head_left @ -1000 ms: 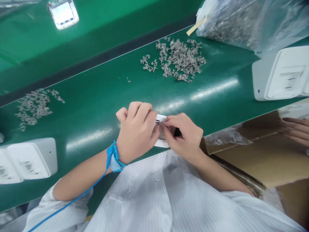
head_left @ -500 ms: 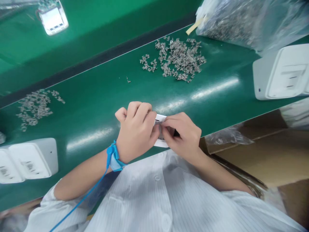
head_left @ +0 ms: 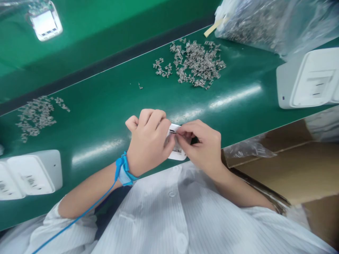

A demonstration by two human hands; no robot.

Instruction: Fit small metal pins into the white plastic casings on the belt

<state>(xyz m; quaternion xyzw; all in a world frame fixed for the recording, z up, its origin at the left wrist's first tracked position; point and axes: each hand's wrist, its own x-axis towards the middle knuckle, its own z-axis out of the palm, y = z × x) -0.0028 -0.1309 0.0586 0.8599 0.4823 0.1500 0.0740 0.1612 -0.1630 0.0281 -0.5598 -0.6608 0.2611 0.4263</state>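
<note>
A small white plastic housing [head_left: 178, 155] lies between my hands near the front edge of the green bench. My left hand [head_left: 150, 144], with a blue wrist strap [head_left: 124, 169] on its wrist, wraps over the housing's left side and grips it. My right hand [head_left: 202, 144] has thumb and forefinger pinched at the housing's upper edge, beside a dark slot [head_left: 172, 131]. Whatever is in that pinch is too small and covered to make out. Beyond my hands lies a heap of small metal spring contacts [head_left: 198, 63], with one loose contact [head_left: 140, 86] apart from it.
Another pile of metal pieces [head_left: 37, 116] lies at the left. White housings [head_left: 31, 173] stand at the left front, more white housings [head_left: 312, 79] at the right. A clear bag of metal parts [head_left: 259, 26] sits back right. An opened cardboard box [head_left: 265, 169] is below the bench's right side.
A white device on the green strip behind the bench has shifted left. My right fingertips have moved slightly up and left along the housing; my left hand keeps its grip.
</note>
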